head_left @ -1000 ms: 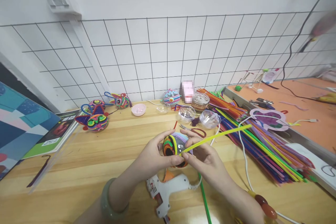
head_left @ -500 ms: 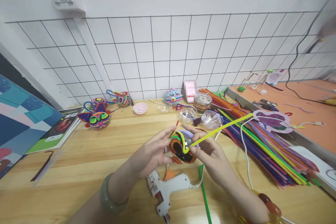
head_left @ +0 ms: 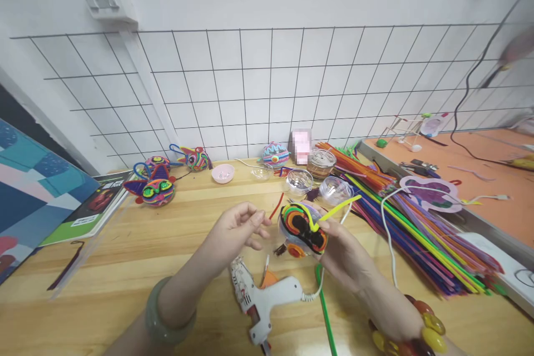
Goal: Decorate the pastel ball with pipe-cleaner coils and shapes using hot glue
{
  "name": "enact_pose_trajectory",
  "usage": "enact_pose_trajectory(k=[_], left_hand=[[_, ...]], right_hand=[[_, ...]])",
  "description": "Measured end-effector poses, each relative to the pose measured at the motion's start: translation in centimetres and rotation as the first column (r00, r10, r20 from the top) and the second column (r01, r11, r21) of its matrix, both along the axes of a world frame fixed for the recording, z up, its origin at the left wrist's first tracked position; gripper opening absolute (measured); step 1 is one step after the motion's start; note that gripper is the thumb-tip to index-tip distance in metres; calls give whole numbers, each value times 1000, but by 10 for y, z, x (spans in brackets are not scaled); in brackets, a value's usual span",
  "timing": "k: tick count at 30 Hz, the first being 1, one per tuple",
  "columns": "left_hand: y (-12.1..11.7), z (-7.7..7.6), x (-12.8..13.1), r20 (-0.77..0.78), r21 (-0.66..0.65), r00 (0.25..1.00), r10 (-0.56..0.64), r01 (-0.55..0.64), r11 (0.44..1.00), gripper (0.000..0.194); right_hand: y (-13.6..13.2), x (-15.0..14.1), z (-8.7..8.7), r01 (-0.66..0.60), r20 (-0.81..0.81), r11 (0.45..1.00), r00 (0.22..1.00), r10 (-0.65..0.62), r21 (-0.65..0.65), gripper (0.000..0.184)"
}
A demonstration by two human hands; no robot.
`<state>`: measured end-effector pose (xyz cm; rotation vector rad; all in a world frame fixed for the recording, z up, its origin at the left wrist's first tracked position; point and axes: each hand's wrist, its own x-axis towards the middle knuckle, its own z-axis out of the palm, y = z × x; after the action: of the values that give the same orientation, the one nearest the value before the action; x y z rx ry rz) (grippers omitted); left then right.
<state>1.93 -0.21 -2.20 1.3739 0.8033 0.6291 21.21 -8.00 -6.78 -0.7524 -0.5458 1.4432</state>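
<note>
My right hand [head_left: 344, 256] grips a round craft ball [head_left: 297, 236], its side wound with black, orange, green and yellow pipe cleaners. A yellow pipe cleaner [head_left: 340, 208] bends in a V on the ball, and its loose end points up to the right by my thumb. To the left, my left hand [head_left: 240, 228] is off the ball, with loosely curled fingers and nothing visible in them. A short red pipe cleaner piece [head_left: 276, 206] shows between that hand and the ball. Below both hands, a white glue gun [head_left: 275, 295] lies on the table.
A bundle of coloured pipe cleaners [head_left: 421, 239] lies to the right. Clear plastic half-shells [head_left: 299, 181] and a pink bowl [head_left: 223, 173] sit behind. Finished craft balls [head_left: 156, 192] stand at the left. A green pipe cleaner [head_left: 327, 311] and a white cable [head_left: 387, 228] cross the table.
My left hand has let go of the ball and moved left. The ball has shifted slightly right in my right hand, and the yellow pipe cleaner's loose end looks shorter.
</note>
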Motion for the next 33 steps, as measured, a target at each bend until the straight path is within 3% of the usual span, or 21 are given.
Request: enact_pose_trajectory(k=[2,4,8,17,25,29,33], left_hand=[[3,1,-3,-51,113,998,37,-31,993,33],[3,3,-5,-53,140,997,51,-44,989,33],[-1,5,-5,-45,96,996,75,-70,993,32],[-7,5,3,-42,59,997,57,-55,997,27],[-5,7,-2,39,87,993,114,-117,989,27],[0,13,-9,89,131,970,226,-237,963,33],[3,16,-13,106,111,967,234,-245,963,33]], right_hand=[[0,2,-1,20,-41,1000,999,-19,11,47],[1,2,-2,34,-48,999,998,-32,29,43],[2,2,-1,9,-39,997,999,-6,71,36],[2,-1,-4,44,-18,999,999,-43,22,52],[1,-1,-2,70,91,998,993,-70,4,30],[3,1,-2,107,97,994,989,-109,28,38],[4,1,-1,146,95,989,985,-147,9,51]])
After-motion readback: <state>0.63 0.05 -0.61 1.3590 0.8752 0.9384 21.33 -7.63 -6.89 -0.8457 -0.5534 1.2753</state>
